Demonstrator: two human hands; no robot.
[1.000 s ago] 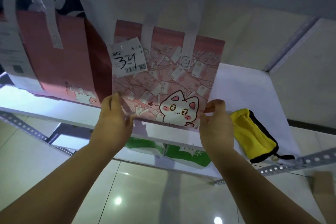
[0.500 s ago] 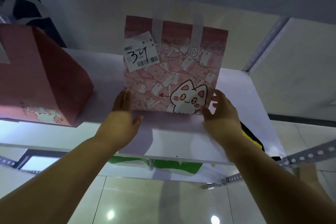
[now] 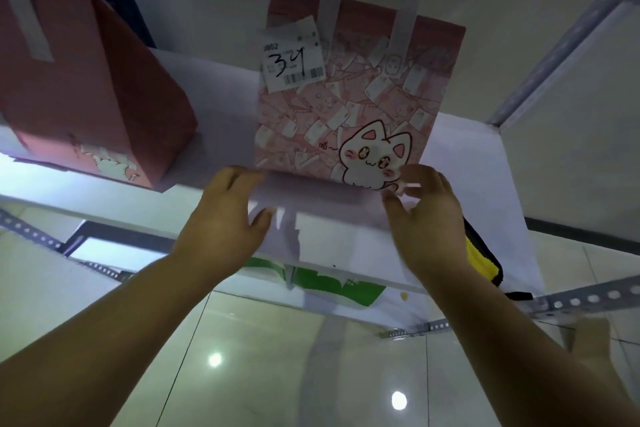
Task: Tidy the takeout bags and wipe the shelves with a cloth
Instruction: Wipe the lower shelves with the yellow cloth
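pink cat bag (image 3: pixel 346 107) stands on shelf (image 3: pixel 329 239), contents hidden.

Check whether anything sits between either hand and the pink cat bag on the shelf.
Nothing visible does. The left hand and right hand are already at the bottom corners of the pink cat bag on the shelf. The red bag stands apart to the left, and the yellow cloth lies beside the right wrist.

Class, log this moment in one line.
left hand: open, at lower left corner of cat bag | right hand: open, at lower right corner | cat bag: upright on shelf | yellow cloth: on shelf, behind right hand
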